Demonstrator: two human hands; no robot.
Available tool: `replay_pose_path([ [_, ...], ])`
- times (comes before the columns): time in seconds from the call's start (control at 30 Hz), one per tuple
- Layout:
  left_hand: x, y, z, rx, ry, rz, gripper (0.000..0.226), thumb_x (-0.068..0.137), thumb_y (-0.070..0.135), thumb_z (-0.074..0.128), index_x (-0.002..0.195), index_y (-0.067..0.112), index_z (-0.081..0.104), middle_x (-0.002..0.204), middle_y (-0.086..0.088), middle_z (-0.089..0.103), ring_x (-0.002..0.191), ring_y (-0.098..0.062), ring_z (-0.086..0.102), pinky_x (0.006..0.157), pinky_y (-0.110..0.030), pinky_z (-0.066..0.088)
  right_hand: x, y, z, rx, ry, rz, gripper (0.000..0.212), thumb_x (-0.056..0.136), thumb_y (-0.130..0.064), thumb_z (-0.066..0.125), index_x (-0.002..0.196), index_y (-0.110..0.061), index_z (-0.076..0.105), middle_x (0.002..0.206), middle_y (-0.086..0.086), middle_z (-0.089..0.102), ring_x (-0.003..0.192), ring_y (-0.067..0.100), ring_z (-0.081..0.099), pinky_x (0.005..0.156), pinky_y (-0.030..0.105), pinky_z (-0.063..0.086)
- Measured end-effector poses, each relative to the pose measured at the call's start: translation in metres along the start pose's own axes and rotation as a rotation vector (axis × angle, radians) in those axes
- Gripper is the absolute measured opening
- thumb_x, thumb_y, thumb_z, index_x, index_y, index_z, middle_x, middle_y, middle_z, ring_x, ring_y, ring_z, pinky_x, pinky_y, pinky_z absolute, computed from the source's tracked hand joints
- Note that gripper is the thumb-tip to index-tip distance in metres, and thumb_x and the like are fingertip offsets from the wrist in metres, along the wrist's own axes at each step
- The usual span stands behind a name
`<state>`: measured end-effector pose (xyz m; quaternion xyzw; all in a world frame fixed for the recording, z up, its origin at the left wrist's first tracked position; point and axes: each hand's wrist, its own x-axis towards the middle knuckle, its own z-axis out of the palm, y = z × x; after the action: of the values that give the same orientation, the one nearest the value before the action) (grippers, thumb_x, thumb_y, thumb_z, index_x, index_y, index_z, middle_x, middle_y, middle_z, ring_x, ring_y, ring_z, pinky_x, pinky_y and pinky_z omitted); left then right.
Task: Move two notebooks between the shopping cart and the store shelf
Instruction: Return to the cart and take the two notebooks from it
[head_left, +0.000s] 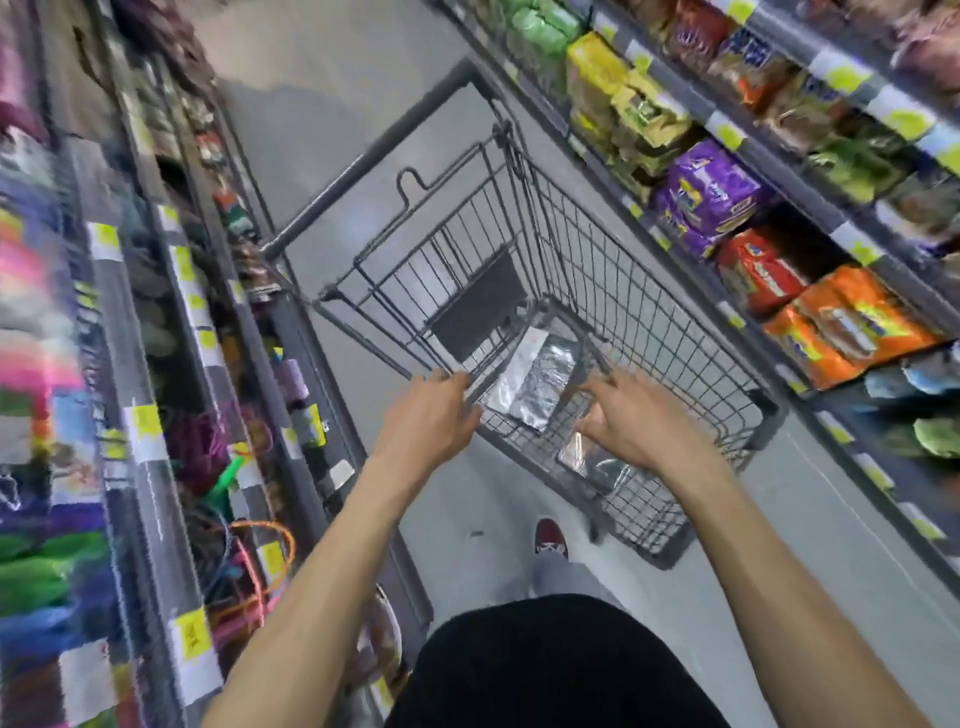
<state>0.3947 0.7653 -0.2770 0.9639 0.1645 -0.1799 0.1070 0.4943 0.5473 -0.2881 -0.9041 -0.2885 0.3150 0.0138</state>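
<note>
A blurred store shelf (156, 364) of colourful goods fills the left of the frame; at lower centre the left hand (428, 421) curls closed around the near rim of a grey wire shopping cart (597, 291). Right of it, two shiny wrapped notebooks (535, 384) lie in the cart's bottom, the right hand (631, 421) spread open just above them, holding nothing. Steadying the cart while pinching one notebook's edge would likely lift it cleanly.

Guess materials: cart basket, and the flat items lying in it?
Cart basket: looks like dark coated metal wire, a thin rigid grid with a matte finish. Flat items: glossy silvery covers, probably plastic film or laminated card, judging by crinkled bright reflections; blur leaves it open.
</note>
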Motion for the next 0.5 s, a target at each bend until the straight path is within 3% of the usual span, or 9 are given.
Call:
replay_pose_path([
  [0.13, 0.051, -0.005, 0.012, 0.032, -0.071, 0.106, 0.035, 0.095, 0.037, 0.054, 0.119, 0.012, 0.058, 0.108, -0.015, 0.064, 0.104, -0.038, 0.060, 0.077, -0.045, 0.052, 0.019, 0.008, 0.009, 0.093, -0.031, 0.117, 0.060, 0.094, -0.050, 0.052, 0.146, -0.023, 0.042, 0.161, 0.009, 0.024, 0.141, 0.034, 0.036, 0.114, 0.049, 0.032],
  [0.3, 0.117, -0.014, 0.043, 0.111, -0.213, 0.186, 0.034, 0.096, 0.036, 0.051, 0.116, 0.010, 0.058, 0.112, -0.017, 0.065, 0.107, -0.040, 0.061, 0.076, -0.044, 0.049, 0.053, 0.015, 0.042, 0.211, -0.100, 0.275, 0.061, 0.094, -0.047, 0.055, 0.148, -0.023, 0.038, 0.155, 0.013, 0.034, 0.137, 0.036, 0.042, 0.111, 0.057, 0.037],
  [0.4, 0.154, -0.015, 0.066, 0.127, -0.341, 0.203, 0.032, 0.095, 0.034, 0.051, 0.112, 0.009, 0.061, 0.110, -0.017, 0.067, 0.105, -0.039, 0.062, 0.080, -0.043, 0.052, 0.070, 0.019, 0.066, 0.313, -0.170, 0.377, 0.060, 0.096, -0.042, 0.055, 0.148, -0.018, 0.039, 0.155, 0.015, 0.035, 0.140, 0.038, 0.037, 0.110, 0.053, 0.037],
  [0.5, 0.192, -0.013, 0.091, 0.158, -0.442, 0.240, 0.032, 0.093, 0.033, 0.051, 0.111, 0.008, 0.061, 0.112, -0.018, 0.067, 0.105, -0.038, 0.063, 0.084, -0.042, 0.052, 0.091, 0.026, 0.092, 0.407, -0.213, 0.462, 0.052, 0.095, -0.041, 0.057, 0.138, -0.014, 0.049, 0.148, 0.018, 0.041, 0.133, 0.037, 0.044, 0.105, 0.050, 0.043],
])
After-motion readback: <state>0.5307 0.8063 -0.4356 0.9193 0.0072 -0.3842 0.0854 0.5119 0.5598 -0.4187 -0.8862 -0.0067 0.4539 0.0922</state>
